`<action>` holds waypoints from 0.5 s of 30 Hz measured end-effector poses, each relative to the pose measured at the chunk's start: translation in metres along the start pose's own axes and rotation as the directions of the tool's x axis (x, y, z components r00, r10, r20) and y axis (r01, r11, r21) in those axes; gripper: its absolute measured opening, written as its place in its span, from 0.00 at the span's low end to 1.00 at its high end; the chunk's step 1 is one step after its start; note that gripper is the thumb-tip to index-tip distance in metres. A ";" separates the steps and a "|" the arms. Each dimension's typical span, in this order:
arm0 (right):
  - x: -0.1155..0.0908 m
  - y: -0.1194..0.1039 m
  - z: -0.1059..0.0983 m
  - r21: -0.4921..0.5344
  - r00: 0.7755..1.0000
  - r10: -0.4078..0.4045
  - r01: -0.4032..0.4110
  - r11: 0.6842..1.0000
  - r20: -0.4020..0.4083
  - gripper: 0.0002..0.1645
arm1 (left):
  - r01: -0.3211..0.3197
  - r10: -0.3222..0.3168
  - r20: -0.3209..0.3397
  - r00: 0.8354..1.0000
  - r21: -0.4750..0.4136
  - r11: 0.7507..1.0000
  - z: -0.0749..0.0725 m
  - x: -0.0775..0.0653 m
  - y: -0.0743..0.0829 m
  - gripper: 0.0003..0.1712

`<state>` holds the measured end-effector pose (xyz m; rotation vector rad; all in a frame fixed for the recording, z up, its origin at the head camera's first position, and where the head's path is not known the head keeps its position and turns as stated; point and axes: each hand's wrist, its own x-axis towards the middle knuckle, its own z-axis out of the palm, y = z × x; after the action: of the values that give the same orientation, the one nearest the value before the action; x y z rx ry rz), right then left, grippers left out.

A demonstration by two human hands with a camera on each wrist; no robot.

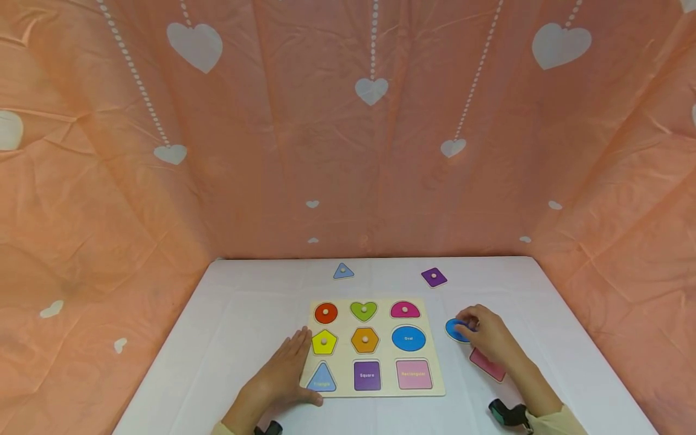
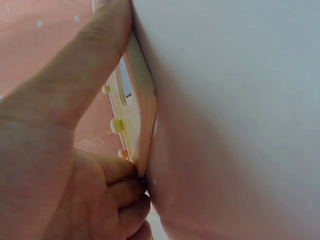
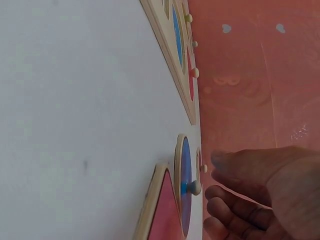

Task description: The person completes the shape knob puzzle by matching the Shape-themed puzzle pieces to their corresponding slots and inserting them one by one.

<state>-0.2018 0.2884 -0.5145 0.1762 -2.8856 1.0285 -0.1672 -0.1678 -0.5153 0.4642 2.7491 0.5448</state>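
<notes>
My left hand (image 1: pixel 285 368) rests against the left edge of a wooden shape puzzle board (image 1: pixel 372 356), fingers extended along its side and thumb at the near left corner. Over a blue oval piece (image 1: pixel 454 330) on the table hovers my right hand (image 1: pixel 489 335). In the right wrist view its thumb and fingers stay slightly apart from the oval's wooden knob (image 3: pixel 195 188). Close by lies a pink rectangle piece (image 1: pixel 486 365), partly hidden under the right wrist in the head view. The board's oval recess (image 1: pixel 409 346) shows its printed label.
A light blue triangle piece (image 1: pixel 343 271) and a purple square piece (image 1: pixel 434 277) lie beyond the board. Red circle (image 1: pixel 326 313), green heart, magenta half-circle, yellow pentagon and orange hexagon pieces sit in the board. Pink cloth (image 1: pixel 370 169) hangs around the white table (image 1: pixel 228 320).
</notes>
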 end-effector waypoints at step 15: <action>-0.003 0.008 -0.002 -0.035 0.999 0.033 -0.033 0.999 0.007 0.12 | -0.017 0.017 -0.005 1.000 0.002 1.000 0.003 0.003 -0.004 0.81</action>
<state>-0.2001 0.2955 -0.5183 0.1317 -2.9209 0.9835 -0.1702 -0.1691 -0.5203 0.4882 2.7531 0.5483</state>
